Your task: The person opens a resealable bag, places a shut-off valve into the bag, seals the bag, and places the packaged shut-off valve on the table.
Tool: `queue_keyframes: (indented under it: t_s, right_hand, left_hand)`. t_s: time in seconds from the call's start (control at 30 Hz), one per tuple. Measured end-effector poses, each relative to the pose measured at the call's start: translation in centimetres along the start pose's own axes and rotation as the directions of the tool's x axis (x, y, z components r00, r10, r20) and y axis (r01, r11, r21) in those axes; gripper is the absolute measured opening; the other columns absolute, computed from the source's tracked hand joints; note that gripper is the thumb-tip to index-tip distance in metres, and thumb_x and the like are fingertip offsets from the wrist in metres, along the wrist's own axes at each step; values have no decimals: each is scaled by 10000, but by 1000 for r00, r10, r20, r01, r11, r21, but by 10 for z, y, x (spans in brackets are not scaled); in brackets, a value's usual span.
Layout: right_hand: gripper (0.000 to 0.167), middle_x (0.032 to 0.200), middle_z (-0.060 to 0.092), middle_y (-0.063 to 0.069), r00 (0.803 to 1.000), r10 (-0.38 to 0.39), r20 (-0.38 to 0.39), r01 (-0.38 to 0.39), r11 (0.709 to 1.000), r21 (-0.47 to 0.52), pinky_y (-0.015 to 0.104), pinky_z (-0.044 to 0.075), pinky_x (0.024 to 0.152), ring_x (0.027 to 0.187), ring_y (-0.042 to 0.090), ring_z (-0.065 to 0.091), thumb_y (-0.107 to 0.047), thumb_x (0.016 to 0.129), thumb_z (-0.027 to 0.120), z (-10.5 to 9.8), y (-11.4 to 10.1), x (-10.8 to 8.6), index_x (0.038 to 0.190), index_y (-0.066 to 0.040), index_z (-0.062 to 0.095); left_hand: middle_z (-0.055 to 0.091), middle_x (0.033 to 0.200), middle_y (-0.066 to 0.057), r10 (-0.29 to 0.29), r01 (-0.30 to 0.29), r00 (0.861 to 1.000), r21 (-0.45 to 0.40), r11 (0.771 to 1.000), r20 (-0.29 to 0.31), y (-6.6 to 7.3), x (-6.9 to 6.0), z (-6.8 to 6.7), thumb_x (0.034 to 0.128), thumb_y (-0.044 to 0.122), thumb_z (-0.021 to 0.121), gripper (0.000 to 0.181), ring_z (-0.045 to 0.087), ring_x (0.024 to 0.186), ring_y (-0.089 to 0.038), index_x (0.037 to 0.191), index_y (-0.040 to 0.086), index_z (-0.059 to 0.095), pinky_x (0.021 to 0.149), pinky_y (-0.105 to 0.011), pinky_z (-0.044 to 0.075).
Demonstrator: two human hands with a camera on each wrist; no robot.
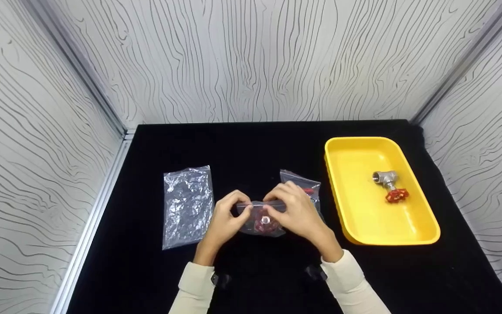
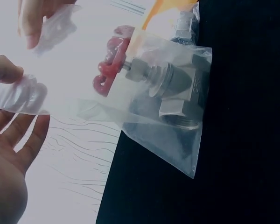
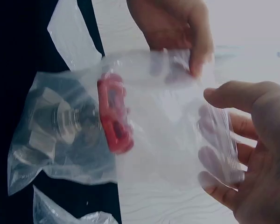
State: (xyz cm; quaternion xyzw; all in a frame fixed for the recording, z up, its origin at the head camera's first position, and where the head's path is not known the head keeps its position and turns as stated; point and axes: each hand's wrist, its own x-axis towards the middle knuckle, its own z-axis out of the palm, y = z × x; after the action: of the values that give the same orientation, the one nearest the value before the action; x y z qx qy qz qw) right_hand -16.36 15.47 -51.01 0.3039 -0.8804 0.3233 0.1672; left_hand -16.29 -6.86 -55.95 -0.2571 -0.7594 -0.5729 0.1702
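A clear zip bag (image 1: 246, 226) hangs upright between my two hands, with a metal valve (image 2: 177, 93) inside it. The valve's red handwheel (image 3: 114, 114) faces up toward the bag's mouth. At the left end of the zip strip, my left hand (image 1: 228, 216) pinches the bag between thumb and fingers. My right hand (image 1: 293, 209) holds the strip's other end, its thumb on the near side and its fingers behind the plastic. Behind the right hand lies another clear bag (image 1: 292, 176) with something red in it, partly covered by that hand.
A flat clear bag (image 1: 188, 209) lies on the black cloth (image 1: 251, 148) at the left. To the right stands a yellow tray (image 1: 360, 209) holding a second valve (image 1: 386, 178) with a red handwheel. Patterned panels (image 1: 251, 61) enclose the back and sides.
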Motion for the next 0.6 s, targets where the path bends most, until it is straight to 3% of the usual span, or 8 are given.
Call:
queue_keyframes:
  t_s: [0.23,0.6]
  right_hand:
    - [77,922,704,-53,1000,7,10,-8,995,100,304,530,766,871,126,560,-117,864,822,1,5,-4,905,-146,763]
    - [159,867,683,-45,997,-53,-49,57,995,83,269,515,727,826,135,561,-62,805,828,10,7,-3,858,-154,709]
  left_hand:
    - [734,990,9,-61,62,995,-10,998,83,1,2,3,924,9,771,145,693,937,-151,996,127,726,885,-299,589]
    - [746,926,-21,44,-42,997,-22,999,60,1,5,8,908,-34,790,153,710,894,-210,929,112,749,867,-299,594]
